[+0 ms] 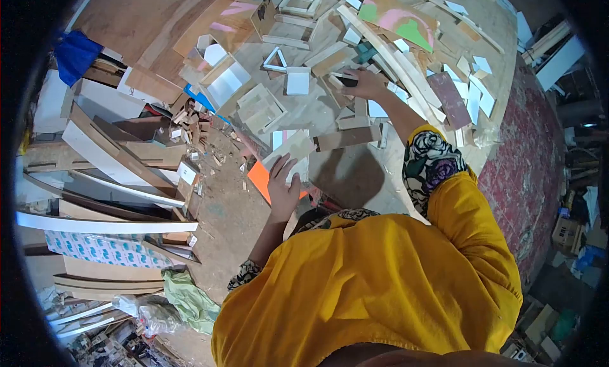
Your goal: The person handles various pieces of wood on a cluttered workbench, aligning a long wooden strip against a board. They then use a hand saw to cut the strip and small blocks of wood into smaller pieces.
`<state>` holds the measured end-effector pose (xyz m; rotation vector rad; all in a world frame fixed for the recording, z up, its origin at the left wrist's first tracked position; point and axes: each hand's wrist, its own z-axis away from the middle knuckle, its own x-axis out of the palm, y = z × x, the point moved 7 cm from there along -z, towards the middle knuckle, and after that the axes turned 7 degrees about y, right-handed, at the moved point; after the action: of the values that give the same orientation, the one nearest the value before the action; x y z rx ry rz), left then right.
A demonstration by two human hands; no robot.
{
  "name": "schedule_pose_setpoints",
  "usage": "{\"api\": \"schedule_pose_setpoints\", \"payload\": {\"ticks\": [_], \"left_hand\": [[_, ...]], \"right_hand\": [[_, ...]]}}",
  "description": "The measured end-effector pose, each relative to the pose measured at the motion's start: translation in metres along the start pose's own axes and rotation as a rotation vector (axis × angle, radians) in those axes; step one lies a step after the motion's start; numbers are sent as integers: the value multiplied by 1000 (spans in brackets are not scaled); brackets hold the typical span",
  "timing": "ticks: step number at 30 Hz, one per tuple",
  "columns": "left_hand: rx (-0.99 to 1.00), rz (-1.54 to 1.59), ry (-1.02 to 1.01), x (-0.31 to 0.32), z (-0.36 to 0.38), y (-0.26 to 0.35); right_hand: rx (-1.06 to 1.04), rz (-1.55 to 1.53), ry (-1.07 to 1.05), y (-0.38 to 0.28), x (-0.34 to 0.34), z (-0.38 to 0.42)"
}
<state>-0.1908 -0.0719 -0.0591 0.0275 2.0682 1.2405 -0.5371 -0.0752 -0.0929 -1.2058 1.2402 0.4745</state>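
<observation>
My left hand [283,188] lies with its fingers stretched over the near end of a pale flat board [297,145]. An orange panel [259,178] shows beside that hand. Farther out, my right hand [368,85] is closed round a small black object [347,81], whose kind I cannot tell. Just left of its fingers is a short light wood piece [335,84]. A white square piece [298,81] and a small wooden frame [261,107] lie between the two hands. Nearer me is a brown wood strip [347,138].
Long wood strips [387,53] run across the work table's right side, near white offcuts [481,94] and a maroon board [449,99]. An open box [225,81] stands at the left. Stacked boards [108,222] fill the far left, and a green plastic bag [190,300] lies below.
</observation>
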Motion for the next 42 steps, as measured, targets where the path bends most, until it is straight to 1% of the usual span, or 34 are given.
{"api": "schedule_pose_setpoints", "payload": {"ticks": [1, 3, 4, 5, 6, 7, 8, 9, 10, 12, 13, 15, 16, 17, 18, 19, 21, 22, 23, 25, 26, 28, 29, 31, 32, 34, 35, 36, 37, 38, 39, 40, 41, 42], "left_hand": [[21, 20, -10, 7, -8, 3], [50, 44, -20, 21, -23, 7], [87, 33, -33, 30, -32, 11], [130, 20, -41, 41, -47, 14], [185, 10, -35, 53, -60, 17], [180, 10, -44, 65, -70, 22], [115, 44, -53, 81, -86, 23], [55, 79, -56, 96, -106, 23], [55, 80, -58, 111, -120, 25], [-186, -84, -104, 141, -143, 6], [-188, -82, -108, 150, -153, 5], [-264, -100, -85, 162, -167, -1], [-228, -196, -35, 163, -171, 0], [-233, -195, -38, 165, -175, -3], [-307, -118, -86, 167, -176, -9], [-381, -41, -133, 170, -176, -16], [-401, -27, -149, 171, -175, -21], [-388, -28, -140, 167, -176, -17], [-372, -29, -132, 164, -176, -12], [-359, -39, -103, 164, -174, -10], [-354, -34, -90, 165, -174, -10], [-347, -33, -81, 164, -174, -11], [-350, -28, -96, 165, -175, -14], [-353, -26, -111, 167, -173, -19], [-334, 1, -72, 167, -172, -21], [-316, 28, -31, 173, -169, -35], [-285, 66, -11, 178, -168, -45], [-255, 104, 12, 179, -168, -50], [-256, 102, 17, 166, -171, -34], [-496, 332, -71, 163, -165, -30], [-732, 565, -159, 163, -154, -24], [-781, 845, -107, 161, -146, -30], [-786, 842, -105, 160, -137, -39], [-762, 884, -139, 157, -132, -39]], "right_hand": [[2, 5, -2, 3, -3, 0], [228, -284, -126, 19, -3, 2], [145, -317, -24, 19, -12, 2], [137, -251, 30, 24, -15, 2], [52, -165, 89, 23, -21, -3], [-23, -83, 136, 21, -22, 1], [-19, -83, 136, 24, -21, -1], [-43, -87, 84, 23, -18, -9], [-65, -94, 24, 21, -14, -12], [-89, -94, 38, 19, -15, -17], [-117, -95, 55, 17, -18, -20], [-116, -149, 39, 22, -17, -22], [-77, -234, -2, 27, -12, -24], [-38, -320, -45, 33, -7, -25], [-95, -314, -39, 32, -7, -26], [-89, -316, -46, 36, -5, -26], [135, -649, -74, 53, 5, -23], [209, -734, -104, 62, 17, -28], [216, -738, -105, 68, 21, -29], [456, -841, -249, 67, 23, -29], [461, -845, -248, 62, 19, -31], [237, -567, -231, 50, 10, -38], [239, -571, -230, 48, 7, -39], [148, -335, -291, 43, 8, -40], [149, -337, -290, 42, 8, -39], [138, -475, -343, 37, 10, -37], [135, -475, -342, 34, 11, -36], [161, -544, -284, 32, 9, -35], [185, -613, -227, 30, 10, -32], [179, -614, -228, 24, 14, -25], [236, -762, -205, 22, 19, -15], [283, -908, -182, 16, 20, -12], [285, -911, -187, 13, 21, -4], [380, -904, -212, 13, 25, 5]]}}
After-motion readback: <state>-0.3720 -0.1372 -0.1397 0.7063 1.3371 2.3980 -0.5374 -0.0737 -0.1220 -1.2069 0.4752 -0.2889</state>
